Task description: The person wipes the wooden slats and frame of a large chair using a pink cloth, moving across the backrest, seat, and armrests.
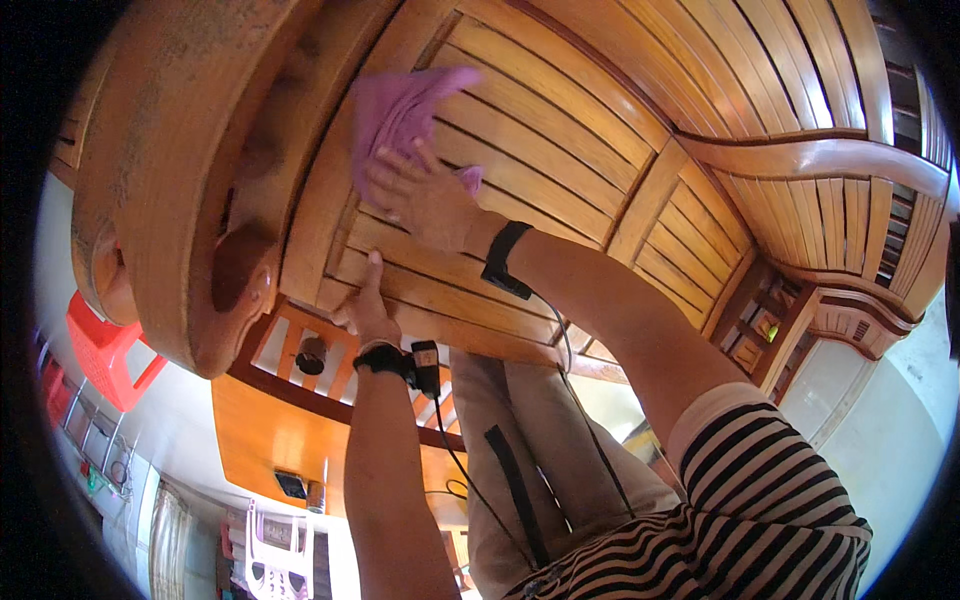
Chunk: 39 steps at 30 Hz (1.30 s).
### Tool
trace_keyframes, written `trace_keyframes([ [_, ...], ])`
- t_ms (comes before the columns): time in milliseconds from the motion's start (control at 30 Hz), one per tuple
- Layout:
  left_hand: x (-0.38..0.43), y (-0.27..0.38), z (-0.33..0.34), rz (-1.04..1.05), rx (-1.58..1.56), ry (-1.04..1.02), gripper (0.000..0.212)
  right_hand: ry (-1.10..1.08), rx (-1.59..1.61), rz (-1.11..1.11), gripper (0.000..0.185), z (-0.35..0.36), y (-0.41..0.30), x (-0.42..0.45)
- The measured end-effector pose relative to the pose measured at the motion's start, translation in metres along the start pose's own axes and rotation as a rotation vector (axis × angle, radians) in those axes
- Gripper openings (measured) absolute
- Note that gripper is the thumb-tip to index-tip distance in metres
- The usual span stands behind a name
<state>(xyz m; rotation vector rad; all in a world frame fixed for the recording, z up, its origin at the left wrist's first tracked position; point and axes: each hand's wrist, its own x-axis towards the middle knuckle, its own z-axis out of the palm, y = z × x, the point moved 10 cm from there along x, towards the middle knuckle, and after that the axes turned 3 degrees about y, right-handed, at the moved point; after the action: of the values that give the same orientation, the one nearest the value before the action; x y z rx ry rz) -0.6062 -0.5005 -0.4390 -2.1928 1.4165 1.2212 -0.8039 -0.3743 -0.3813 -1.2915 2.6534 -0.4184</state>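
Observation:
A purple cloth (394, 112) lies crumpled on the slatted seat of a wooden bench (540, 127). My right hand (420, 195) presses on the cloth with its fingers spread, and a bit of cloth shows beside the wrist side of the hand. Lower down, my left hand (367, 307) rests at the seat's front edge, thumb raised and no object in it. Each wrist wears a black strap with a small device and a cable.
The bench's thick wooden armrest (172, 187) rises at the left, its slatted backrest (720, 67) at the upper right. Behind stand a red plastic stool (112, 352), a wooden table (277, 435) with a phone (290, 484), and a white plastic chair (279, 551).

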Motion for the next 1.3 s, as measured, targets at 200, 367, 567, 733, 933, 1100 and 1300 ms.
trace_keyframes([
  [200, -0.011, 0.002, -0.009, 0.017, 0.042, 0.024, 0.139, 0.005, -0.264, -0.054, 0.052, -0.033, 0.113, 0.034],
  [367, -0.013, 0.007, -0.004, 0.029, 0.062, 0.039, 0.141, 0.174, -0.228, 0.595, 0.072, -0.056, 0.206, 0.083],
  [567, -0.021, 0.011, -0.012, 0.003, 0.076, 0.067, 0.13, 0.263, 0.014, 0.263, 0.062, -0.007, 0.018, 0.09],
  [733, 0.002, -0.009, -0.008, 0.063, 0.111, 0.124, 0.129, -0.011, 0.45, -0.361, 0.043, 0.013, -0.114, 0.046],
  [933, 0.014, -0.011, -0.012, 0.082, 0.1, 0.105, 0.153, -0.055, -0.024, -0.263, 0.045, -0.052, -0.025, 0.072],
  [1100, -0.003, 0.002, -0.004, 0.057, 0.123, 0.072, 0.158, 0.182, -0.006, 0.551, 0.036, -0.031, 0.106, 0.061],
  [1300, -0.006, 0.002, -0.013, 0.03, 0.179, 0.124, 0.156, 0.262, 0.631, 0.056, 0.033, -0.097, -0.056, 0.126],
])
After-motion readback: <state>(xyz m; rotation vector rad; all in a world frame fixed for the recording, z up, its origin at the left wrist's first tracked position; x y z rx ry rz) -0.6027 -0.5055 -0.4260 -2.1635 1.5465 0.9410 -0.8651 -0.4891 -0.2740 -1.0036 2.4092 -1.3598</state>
